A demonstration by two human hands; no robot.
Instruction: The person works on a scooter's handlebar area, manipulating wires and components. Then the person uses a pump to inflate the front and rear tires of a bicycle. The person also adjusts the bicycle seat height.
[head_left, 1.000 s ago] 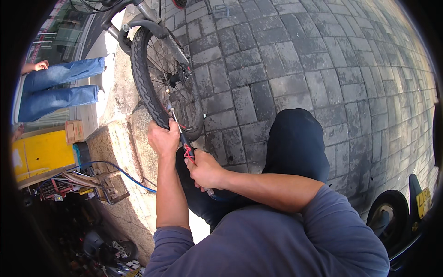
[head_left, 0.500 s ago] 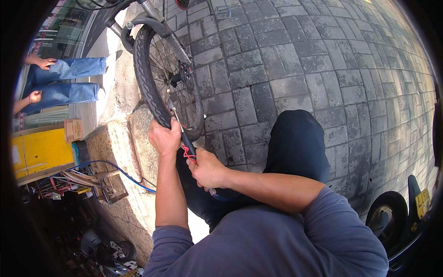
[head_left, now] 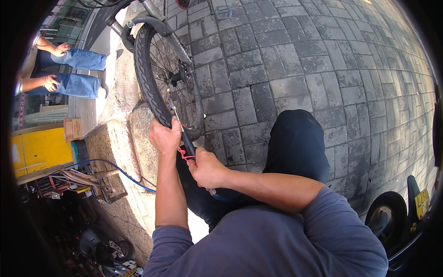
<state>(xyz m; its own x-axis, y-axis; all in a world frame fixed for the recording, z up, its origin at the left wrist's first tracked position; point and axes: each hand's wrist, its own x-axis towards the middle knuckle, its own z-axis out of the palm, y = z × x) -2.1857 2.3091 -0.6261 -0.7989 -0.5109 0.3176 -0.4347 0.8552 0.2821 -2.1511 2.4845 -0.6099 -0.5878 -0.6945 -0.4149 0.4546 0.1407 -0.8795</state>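
Note:
A bicycle wheel [head_left: 176, 79] with a knobby black tyre [head_left: 148, 76] stands at the upper left. My left hand [head_left: 165, 137] is closed round the near part of the tyre, its thumb beside the metal tip of an air inflator [head_left: 188, 144]. That tip points in among the spokes by the rim; its contact with the valve is too small to make out. My right hand [head_left: 207, 170] wraps round the inflator's black handle, where a red cord [head_left: 184, 156] hangs in loops. Blue hose [head_left: 220, 197] shows just below this hand, over my dark trousers.
Another person in jeans [head_left: 83, 60] sits at the upper left, hands on knees. A yellow panel [head_left: 41, 150], a cardboard box [head_left: 73, 129] and a tool-filled tray [head_left: 83, 182] lie below. Another blue hose stretch [head_left: 124, 173] crosses the stone ledge. A vehicle's wheel [head_left: 385, 217] stands lower right.
My hands hold nearly the same place on the tyre and inflator. The red cord has swung slightly left. The other person's hands and legs have shifted.

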